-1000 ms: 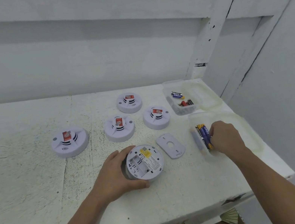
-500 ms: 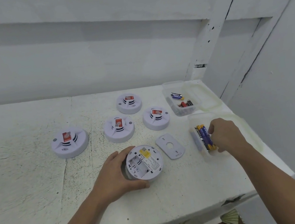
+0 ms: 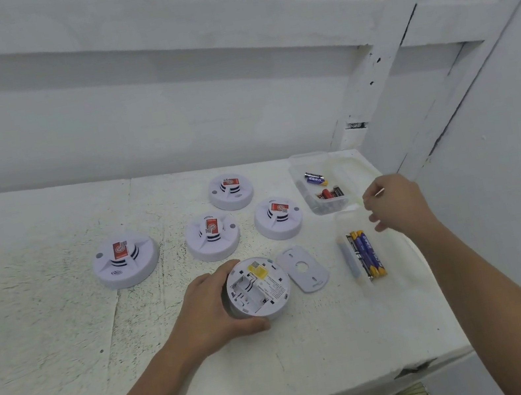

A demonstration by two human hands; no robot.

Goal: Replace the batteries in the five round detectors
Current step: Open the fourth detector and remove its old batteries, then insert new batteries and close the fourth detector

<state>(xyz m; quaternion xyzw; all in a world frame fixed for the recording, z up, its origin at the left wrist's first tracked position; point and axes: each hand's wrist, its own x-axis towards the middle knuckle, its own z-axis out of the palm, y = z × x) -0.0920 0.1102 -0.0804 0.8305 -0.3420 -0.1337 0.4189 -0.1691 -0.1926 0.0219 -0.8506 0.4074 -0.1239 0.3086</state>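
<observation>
White worktop point(image 3: 67, 335), speckled. Open detector point(image 3: 258, 288) near the front edge, about mid-width, lying back-side up; battery bay visible, no cells in it. Left hand point(image 3: 213, 304) grips its left rim, fingers wrapped behind, thumb along the front. Loose cover plate point(image 3: 303, 269) flat just to the right of it, apart.

Four closed detectors face up further back: one point(image 3: 125, 259) off to the left, three clustered mid-worktop point(image 3: 212, 236), point(image 3: 231, 191), point(image 3: 277, 218).

Along the right edge: near clear tub point(image 3: 344, 224) with blue-and-yellow batteries point(image 3: 366, 253) side by side; far clear tub point(image 3: 299, 169) toward the back right corner with mixed cells point(image 3: 329, 193), blue and red/black.

Right hand point(image 3: 395, 201) above the right edge, between the two tubs, fingers loosely curled toward the thumb; cannot tell whether it pinches anything
</observation>
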